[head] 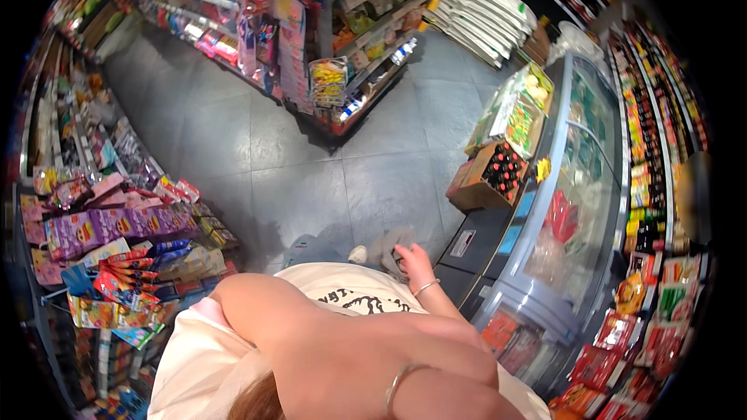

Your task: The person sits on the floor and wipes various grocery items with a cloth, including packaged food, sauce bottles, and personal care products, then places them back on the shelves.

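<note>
My right hand [415, 265], with a bangle at the wrist, hangs low beside the dark base of a glass-topped display freezer [575, 186]. Its fingers are partly curled. A blurred, greyish, see-through thing [392, 248] shows at the fingertips; I cannot tell what it is or whether I grip it. My left arm [327, 338] is bent across my chest, very near the camera. My left hand [449, 394], beyond a second bangle, is cut off by the lower edge, so its fingers are hidden. Below me show my cream printed shirt [327, 280] and a pale shoe [358, 254].
A carton of red-capped bottles [505, 172] and a packet carton [519, 119] stand along the freezer. Ahead, a shelf unit's corner [332, 128] juts onto the grey tiled floor [297, 186]. Snack packets [122, 230] hang at left. White sacks [487, 14] are stacked behind; bottle shelves [648, 128] line the right.
</note>
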The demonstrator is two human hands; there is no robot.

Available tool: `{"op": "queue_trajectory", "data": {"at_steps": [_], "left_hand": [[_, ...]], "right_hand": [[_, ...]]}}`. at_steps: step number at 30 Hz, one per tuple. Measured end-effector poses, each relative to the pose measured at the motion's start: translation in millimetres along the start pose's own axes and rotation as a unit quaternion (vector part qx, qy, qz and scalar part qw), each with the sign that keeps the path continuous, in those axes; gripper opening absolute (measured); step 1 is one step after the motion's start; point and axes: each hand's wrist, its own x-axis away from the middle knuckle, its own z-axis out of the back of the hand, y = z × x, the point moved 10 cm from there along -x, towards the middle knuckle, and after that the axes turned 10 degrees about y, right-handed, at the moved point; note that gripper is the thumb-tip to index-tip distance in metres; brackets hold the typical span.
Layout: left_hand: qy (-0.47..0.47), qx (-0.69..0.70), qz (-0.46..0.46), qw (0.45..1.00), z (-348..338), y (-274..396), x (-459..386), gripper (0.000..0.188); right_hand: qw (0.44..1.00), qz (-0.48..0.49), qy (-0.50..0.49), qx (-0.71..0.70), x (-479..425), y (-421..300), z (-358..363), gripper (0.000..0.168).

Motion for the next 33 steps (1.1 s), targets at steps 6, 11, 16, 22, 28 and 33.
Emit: {"op": "queue_trajectory", "data": {"at_steps": [6, 11, 16, 22, 28, 33], "left_hand": [[-0.201, -0.426, 0.161, 0.867, 105.5, -76.4, 18.3, 0.044], [-0.142, -0.69, 0.259, 0.66, 272.6, -117.7, 90.9, 0.057], [-0.048, -0.676, 0.358, 0.642, 367.7, -96.1, 114.7, 0.041], [-0.021, -0.669, 0.283, 0.687, 462.2, -39.5, 45.0, 0.013], [0.203, -0.626, 0.34, 0.672, 589.8, 44.7, 21.7, 0.015], [0.403, -0.587, 0.258, 0.653, 632.2, 143.2, 4.0, 0.014]], "right_hand": [[0.934, 0.31, -0.073, 0.164, -91.7, -36.1, -43.3, 0.02], [0.728, 0.6, -0.13, 0.303, 30.3, -213.1, -145.3, 0.012], [0.715, 0.592, -0.281, 0.243, 29.1, -257.1, -235.9, 0.01], [0.719, 0.527, -0.358, 0.278, -4.2, -282.0, -350.4, 0.01], [0.714, 0.544, -0.356, 0.26, -27.9, -327.5, -500.0, 0.009], [0.665, 0.581, -0.439, 0.166, 15.2, -362.8, -622.8, 0.012]]}}
